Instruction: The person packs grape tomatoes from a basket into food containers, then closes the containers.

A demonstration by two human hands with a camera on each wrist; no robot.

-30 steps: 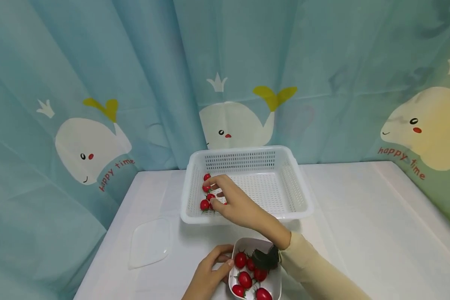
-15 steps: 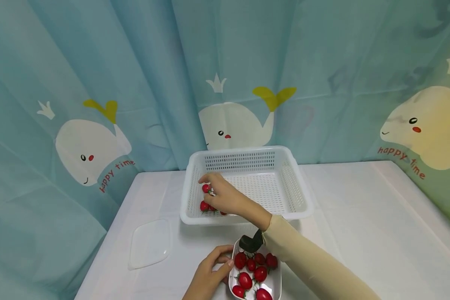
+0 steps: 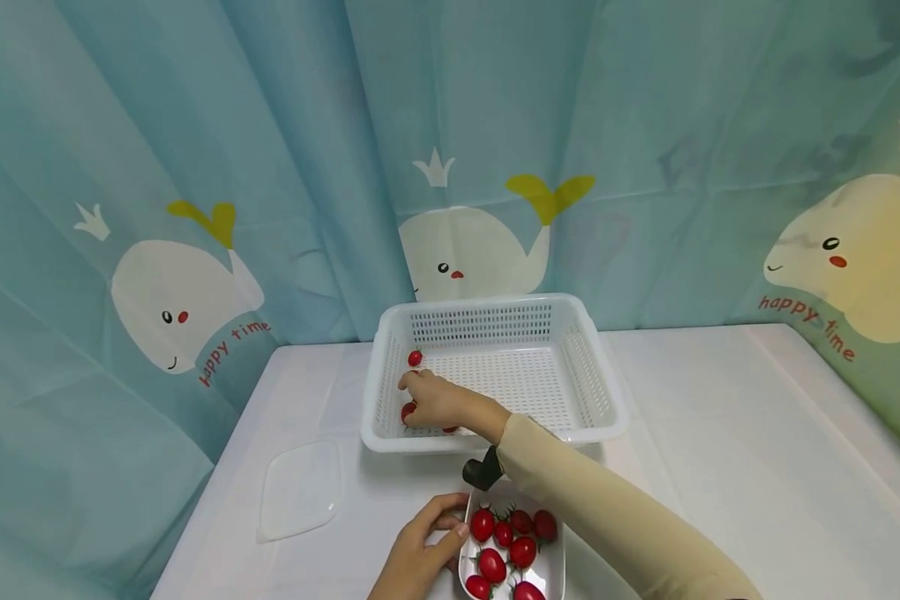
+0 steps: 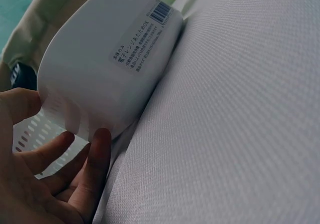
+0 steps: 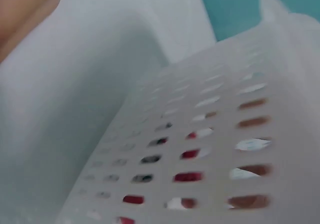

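My left hand [image 3: 420, 550] grips the near-left corner of a small white plastic container [image 3: 546, 565], its thumb at the rim and fingers against the outer wall. Several cherry tomatoes [image 3: 492, 566] with green stems lie inside that container. In the left wrist view the container [image 4: 90, 69] shows a printed label on its side. My right hand [image 3: 438, 402] reaches down into a white perforated basket [image 3: 495, 307], thumb and forefinger apart above a tomato [image 3: 408, 412] at the left side. Another tomato [image 3: 415, 358] lies farther back; others are partly hidden under the hand.
A clear flat lid [image 3: 300, 487] lies on the white tablecloth [image 3: 720, 467] left of the container. A dark camera [image 3: 483, 473] hangs at the right wrist, above the container's far edge. Behind the table hangs a blue curtain [image 3: 645, 167] with whale prints.
My right hand has moved left and lower in the basket, uncovering the tomato at the back, while its sleeve uncovered more of the container. The left hand stays in place.
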